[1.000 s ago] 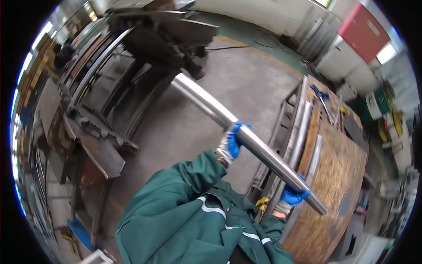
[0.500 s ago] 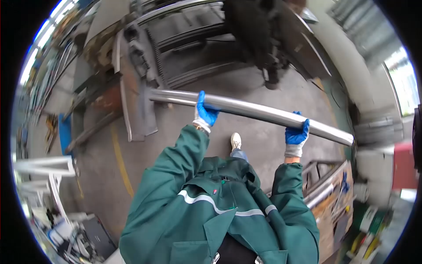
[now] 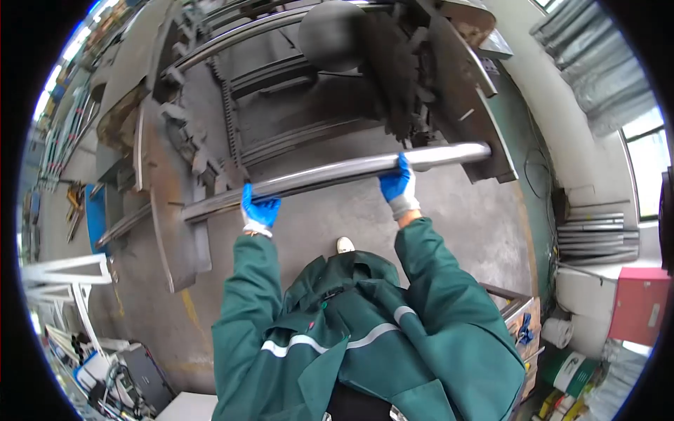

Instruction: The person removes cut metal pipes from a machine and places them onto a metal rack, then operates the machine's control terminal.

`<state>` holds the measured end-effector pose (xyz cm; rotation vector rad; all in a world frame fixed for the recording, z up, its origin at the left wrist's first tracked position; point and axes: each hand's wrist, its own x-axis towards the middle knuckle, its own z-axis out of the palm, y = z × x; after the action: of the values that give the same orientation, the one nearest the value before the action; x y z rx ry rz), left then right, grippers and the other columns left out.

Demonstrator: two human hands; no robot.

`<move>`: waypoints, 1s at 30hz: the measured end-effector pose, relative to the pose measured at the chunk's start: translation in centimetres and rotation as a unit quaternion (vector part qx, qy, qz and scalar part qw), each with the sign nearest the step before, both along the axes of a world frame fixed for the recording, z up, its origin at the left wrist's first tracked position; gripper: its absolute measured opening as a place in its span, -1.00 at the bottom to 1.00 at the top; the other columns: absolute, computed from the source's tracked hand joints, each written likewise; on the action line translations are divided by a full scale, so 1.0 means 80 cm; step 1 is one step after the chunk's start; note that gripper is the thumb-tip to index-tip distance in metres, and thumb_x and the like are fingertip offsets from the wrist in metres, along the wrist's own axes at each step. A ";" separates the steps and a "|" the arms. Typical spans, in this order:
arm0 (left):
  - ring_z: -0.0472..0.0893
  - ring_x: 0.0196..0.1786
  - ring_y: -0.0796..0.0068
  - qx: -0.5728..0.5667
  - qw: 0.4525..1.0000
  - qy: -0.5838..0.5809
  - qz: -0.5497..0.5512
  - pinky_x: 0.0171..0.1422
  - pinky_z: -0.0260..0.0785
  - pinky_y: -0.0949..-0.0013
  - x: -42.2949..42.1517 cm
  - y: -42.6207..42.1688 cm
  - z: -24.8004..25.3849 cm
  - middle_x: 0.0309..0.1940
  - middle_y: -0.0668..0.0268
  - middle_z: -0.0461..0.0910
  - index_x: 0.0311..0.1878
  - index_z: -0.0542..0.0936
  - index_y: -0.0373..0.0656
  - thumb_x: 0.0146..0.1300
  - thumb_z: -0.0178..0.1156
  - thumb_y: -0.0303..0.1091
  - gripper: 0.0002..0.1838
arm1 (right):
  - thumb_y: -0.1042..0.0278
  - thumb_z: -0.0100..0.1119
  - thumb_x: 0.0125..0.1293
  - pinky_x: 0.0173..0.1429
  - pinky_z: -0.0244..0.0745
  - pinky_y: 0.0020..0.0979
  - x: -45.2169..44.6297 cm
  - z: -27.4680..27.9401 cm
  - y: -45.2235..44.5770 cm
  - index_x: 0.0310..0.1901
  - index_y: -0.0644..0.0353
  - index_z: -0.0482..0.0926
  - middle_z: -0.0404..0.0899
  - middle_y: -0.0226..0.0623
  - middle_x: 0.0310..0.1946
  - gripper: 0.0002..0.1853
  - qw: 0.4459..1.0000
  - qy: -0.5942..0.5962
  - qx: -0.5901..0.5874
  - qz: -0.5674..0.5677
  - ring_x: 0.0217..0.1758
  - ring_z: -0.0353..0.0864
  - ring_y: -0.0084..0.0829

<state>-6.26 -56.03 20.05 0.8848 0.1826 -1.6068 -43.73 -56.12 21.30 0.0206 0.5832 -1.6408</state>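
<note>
A long, shiny metal tube lies across in front of me, its right end higher in the view. My left hand, in a blue-coated glove, grips it from the near side left of its middle. Farther right, my right hand grips the same tube, thumb up along its near face. The tube's left end meets a brown upright metal plate. Its right end overlaps the right-hand plate in view; whether it touches that plate I cannot tell. My fingers are partly hidden behind the tube.
A dark machine frame with a toothed bar stands ahead. A dark round part sits at the top. Stacked metal tubes, a red box and a wooden crate are right; a white rack stands left.
The tube has moved left and closer to the machine, and its right end has swung upward in view. Both hands moved with it. The right end now overlaps the right plate.
</note>
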 end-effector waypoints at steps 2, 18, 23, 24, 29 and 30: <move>0.52 0.07 0.21 -0.009 1.000 -0.022 0.001 0.23 0.38 0.01 -0.005 -0.001 0.000 -0.06 0.28 0.59 -0.13 0.57 0.00 0.09 0.35 0.03 -0.61 | 0.16 0.23 0.29 0.12 0.39 -0.26 -0.021 -0.052 -0.028 -0.12 -0.04 0.57 0.61 -0.42 -0.24 -0.82 0.998 -0.004 -0.013 0.064 -0.08 0.55 -0.39; 0.36 0.33 0.12 0.202 0.952 -0.165 0.157 0.38 0.26 0.09 0.093 0.338 -0.140 0.31 0.15 0.33 0.26 0.38 -0.03 0.30 0.12 -0.05 -0.49 | 0.25 0.20 0.27 0.07 0.50 -0.37 0.186 -0.018 -0.012 0.10 0.30 0.50 0.59 -0.12 -0.02 -0.58 0.811 0.380 -0.016 0.445 -0.01 0.62 -0.30; 0.38 -0.57 0.62 0.274 0.914 -0.232 0.187 -0.53 0.16 0.50 0.113 0.508 -0.173 -0.51 0.49 0.39 -0.28 0.42 0.14 0.26 0.14 -0.21 -0.91 | 0.05 0.23 0.13 0.08 0.48 -0.26 0.311 0.126 0.017 -0.05 0.28 0.59 0.66 -0.06 -0.19 -0.53 0.453 0.620 -0.289 0.572 -0.06 0.63 -0.13; 0.30 -0.64 0.69 0.301 0.897 -0.252 0.204 -0.60 0.04 0.53 0.110 0.533 -0.174 -0.60 0.55 0.32 -0.37 0.39 0.18 0.26 0.14 -0.25 -0.88 | 0.03 0.21 0.13 0.08 0.48 -0.23 0.335 0.151 0.032 -0.07 0.26 0.59 0.65 -0.04 -0.19 -0.53 0.352 0.646 -0.360 0.573 -0.06 0.62 -0.09; 0.14 -0.69 0.69 0.142 0.935 -0.131 0.298 -0.64 -0.13 0.51 0.092 0.690 -0.212 -0.65 0.61 0.12 -0.42 0.32 0.37 0.27 0.10 -0.26 -0.78 | 0.04 0.18 0.15 -0.03 0.51 -0.17 0.456 0.297 0.189 -0.15 0.20 0.60 0.65 -0.10 -0.28 -0.60 0.052 0.616 -0.611 0.495 -0.16 0.63 -0.05; 0.14 -0.69 0.69 0.147 0.925 -0.125 0.327 -0.64 -0.13 0.51 0.076 0.718 -0.206 -0.65 0.61 0.12 -0.42 0.32 0.37 0.27 0.10 -0.26 -0.78 | 0.04 0.18 0.15 -0.03 0.51 -0.17 0.480 0.323 0.235 -0.15 0.20 0.60 0.65 -0.10 -0.28 -0.60 0.035 0.596 -0.629 0.499 -0.16 0.63 -0.05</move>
<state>-0.18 1.42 3.58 1.1047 0.4938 -0.8454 -5.30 -37.35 47.15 -2.6389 -0.1525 0.3562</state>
